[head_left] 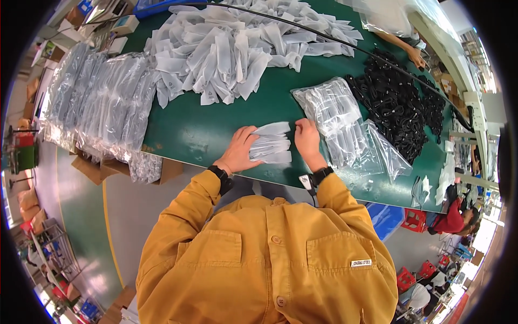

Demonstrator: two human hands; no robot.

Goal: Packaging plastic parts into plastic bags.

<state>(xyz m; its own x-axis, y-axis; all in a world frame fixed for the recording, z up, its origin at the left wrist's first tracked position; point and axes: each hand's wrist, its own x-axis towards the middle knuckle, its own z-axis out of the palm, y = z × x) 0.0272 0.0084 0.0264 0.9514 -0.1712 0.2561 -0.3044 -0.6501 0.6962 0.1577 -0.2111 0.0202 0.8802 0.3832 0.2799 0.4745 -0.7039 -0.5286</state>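
Near the table's front edge, a small stack of frosted plastic pouches (271,143) stands with its layers fanned. My left hand (237,151) is closed round the stack's left end, thumb on the near side and fingers on the far side. Just off the stack's right end is my right hand (308,141), its fingers curled inward. Whether anything is pinched in those fingertips cannot be seen. Right of that hand lies a clear bag (335,116) packed with rows of the same pouches.
A big heap of loose frosted pouches (232,51) covers the table's far side. Filled clear bags (110,100) are piled at the left. At the right lie a heap of black cords (394,102) and a flat clear bag (389,154). Another person's hand (415,56) reaches in beyond.
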